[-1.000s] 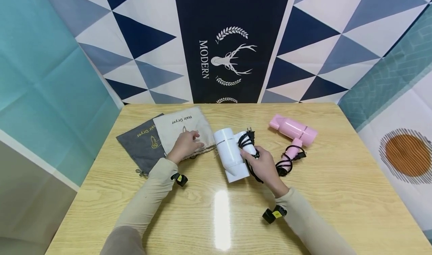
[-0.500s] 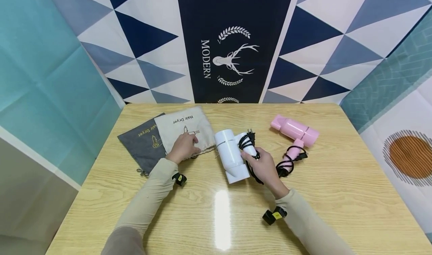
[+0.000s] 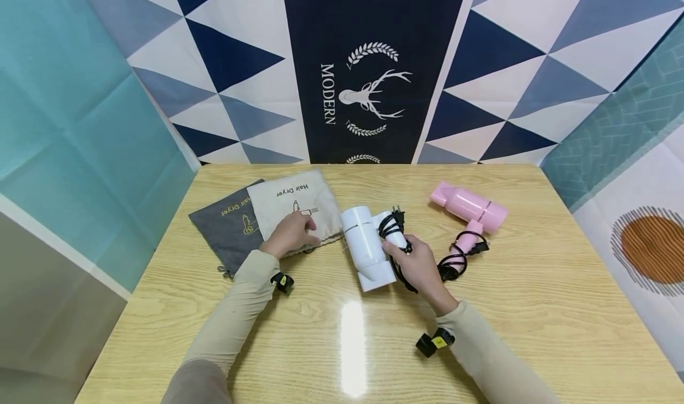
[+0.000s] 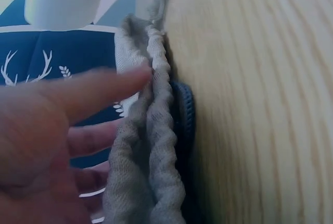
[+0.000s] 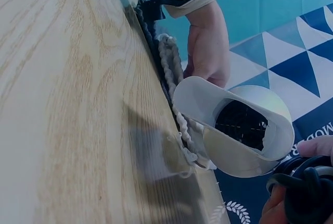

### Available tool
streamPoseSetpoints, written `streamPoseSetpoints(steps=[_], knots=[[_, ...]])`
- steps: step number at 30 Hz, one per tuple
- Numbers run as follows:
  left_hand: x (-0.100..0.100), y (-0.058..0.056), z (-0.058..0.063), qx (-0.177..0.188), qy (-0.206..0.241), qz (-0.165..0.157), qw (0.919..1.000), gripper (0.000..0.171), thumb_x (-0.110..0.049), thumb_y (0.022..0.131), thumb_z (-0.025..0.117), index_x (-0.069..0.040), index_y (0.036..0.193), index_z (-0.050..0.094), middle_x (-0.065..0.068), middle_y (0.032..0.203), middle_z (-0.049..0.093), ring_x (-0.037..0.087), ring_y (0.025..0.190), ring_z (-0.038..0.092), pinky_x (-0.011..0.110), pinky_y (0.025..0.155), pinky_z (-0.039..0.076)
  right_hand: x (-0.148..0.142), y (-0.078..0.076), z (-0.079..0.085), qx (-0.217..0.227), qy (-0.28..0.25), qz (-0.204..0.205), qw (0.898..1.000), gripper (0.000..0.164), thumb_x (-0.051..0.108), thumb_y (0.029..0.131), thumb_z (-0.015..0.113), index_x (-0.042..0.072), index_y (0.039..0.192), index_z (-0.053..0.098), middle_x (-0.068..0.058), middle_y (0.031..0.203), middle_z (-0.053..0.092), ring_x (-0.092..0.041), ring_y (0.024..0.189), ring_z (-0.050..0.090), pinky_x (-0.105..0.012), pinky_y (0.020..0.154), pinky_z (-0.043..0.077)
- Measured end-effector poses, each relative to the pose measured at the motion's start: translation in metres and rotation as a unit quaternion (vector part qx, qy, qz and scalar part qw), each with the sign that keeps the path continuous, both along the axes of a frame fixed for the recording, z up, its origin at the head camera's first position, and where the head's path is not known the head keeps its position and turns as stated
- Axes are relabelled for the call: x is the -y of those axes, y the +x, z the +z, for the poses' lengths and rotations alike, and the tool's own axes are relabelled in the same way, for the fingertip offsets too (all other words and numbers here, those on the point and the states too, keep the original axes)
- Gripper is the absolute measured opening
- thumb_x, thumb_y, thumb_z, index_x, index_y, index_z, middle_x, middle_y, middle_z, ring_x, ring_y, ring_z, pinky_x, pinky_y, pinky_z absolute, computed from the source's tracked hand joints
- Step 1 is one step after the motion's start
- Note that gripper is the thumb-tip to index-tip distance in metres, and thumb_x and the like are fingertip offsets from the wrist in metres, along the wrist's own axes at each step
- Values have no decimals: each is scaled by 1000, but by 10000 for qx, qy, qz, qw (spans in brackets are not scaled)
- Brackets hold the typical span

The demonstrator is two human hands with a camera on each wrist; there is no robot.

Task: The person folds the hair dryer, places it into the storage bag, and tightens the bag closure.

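In the head view my right hand (image 3: pixel 418 263) grips the handle of a white hair dryer (image 3: pixel 365 243), a black cord (image 3: pixel 392 224) wound round it. The right wrist view looks into the dryer's flared nozzle (image 5: pixel 237 125). My left hand (image 3: pixel 291 234) is over a beige drawstring bag (image 3: pixel 320 199) printed "Hair Dryer". Up close, the left thumb (image 4: pixel 112 91) lies at the bag's ruffled mouth (image 4: pixel 161 146), and the other fingers are against its upper side. Two layers of the mouth stand slightly apart. A dark grey bag (image 3: pixel 230 223) lies partly beneath the beige one.
A pink hair dryer (image 3: pixel 470 208) with its black cord wound on the handle lies at the right. The wooden table (image 3: pixel 299 344) ends at a patterned backdrop (image 3: pixel 363 65). Each wrist carries a small black camera (image 3: pixel 435 341).
The left hand has drawn slightly back towards the mouth of the beige bag, its thumb shifting downward. The right hand and the white hair dryer have stayed in place.
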State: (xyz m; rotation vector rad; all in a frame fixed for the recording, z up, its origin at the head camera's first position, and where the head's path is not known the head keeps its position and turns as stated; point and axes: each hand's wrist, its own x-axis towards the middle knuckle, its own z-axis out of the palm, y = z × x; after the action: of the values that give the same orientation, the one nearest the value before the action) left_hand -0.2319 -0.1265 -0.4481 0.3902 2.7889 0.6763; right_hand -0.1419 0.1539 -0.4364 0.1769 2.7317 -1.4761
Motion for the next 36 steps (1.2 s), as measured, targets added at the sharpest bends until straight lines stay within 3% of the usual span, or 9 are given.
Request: streamPoseSetpoints(steps=[3, 5, 9, 15, 21, 29, 32, 36], knots=[[0, 1, 1, 175, -100, -203, 9996, 44, -29, 82, 80, -8, 117, 65, 9, 110, 57, 24, 99, 52, 39, 89, 47, 0, 0, 0, 2, -1, -29, 10000, 54, 43, 92, 64, -2, 121, 62, -16, 94, 65, -21, 80, 57, -26, 67, 45], [0, 2, 0, 179, -135, -264, 9994, 44, -28, 83, 79, -8, 119, 64, 9, 110, 55, 24, 98, 50, 39, 89, 46, 0, 1, -1, 10, -32, -35, 10000, 52, 43, 92, 64, -2, 120, 62, -15, 92, 65, -21, 79, 56, -26, 66, 45], [3, 2, 0, -33, -9, -288, 9996, 29, -21, 88, 72, -7, 114, 67, 9, 109, 60, 23, 96, 56, 40, 88, 48, 0, 1, -2, 25, -85, -34, 10000, 52, 42, 92, 65, -2, 119, 62, -14, 91, 64, -20, 76, 55, -26, 65, 45], [8, 2, -1, -158, 402, -49, 9991, 17, -15, 90, 63, -10, 106, 67, 7, 101, 67, 20, 83, 60, 38, 77, 51, -1, 2, -3, 51, -63, -26, 10000, 54, 43, 92, 64, -3, 122, 60, -16, 95, 65, -20, 80, 57, -26, 67, 45], [9, 2, -1, -602, 505, 52, 9969, 16, -23, 93, 66, -10, 100, 71, 6, 92, 70, 17, 73, 59, 33, 67, 47, 0, 2, -3, 67, -81, 0, 9999, 54, 42, 92, 64, -3, 123, 60, -17, 99, 66, -22, 84, 58, -27, 70, 46], [8, 1, 4, -1111, 643, 233, 9915, 22, -25, 93, 66, -9, 103, 77, 9, 102, 75, 20, 81, 68, 36, 72, 53, 2, 2, -4, 84, -85, -27, 9999, 53, 41, 92, 64, -1, 123, 61, -17, 99, 66, -23, 86, 58, -27, 73, 46], [5, -2, 6, -1221, 699, 207, 9898, 20, -24, 94, 65, -9, 97, 78, 8, 92, 75, 16, 69, 62, 30, 64, 49, 2, 2, -4, 84, -67, -1, 9999, 52, 42, 92, 64, -1, 121, 62, -17, 99, 67, -23, 87, 58, -28, 73, 46], [-2, -7, 9, -1211, 761, 121, 9896, 28, -24, 96, 63, -5, 78, 74, 6, 66, 64, 11, 55, 42, 25, 56, 34, 3, 1, -5, 78, -88, -2, 9999, 52, 42, 92, 64, -1, 121, 62, -17, 101, 67, -24, 88, 58, -28, 74, 46]])
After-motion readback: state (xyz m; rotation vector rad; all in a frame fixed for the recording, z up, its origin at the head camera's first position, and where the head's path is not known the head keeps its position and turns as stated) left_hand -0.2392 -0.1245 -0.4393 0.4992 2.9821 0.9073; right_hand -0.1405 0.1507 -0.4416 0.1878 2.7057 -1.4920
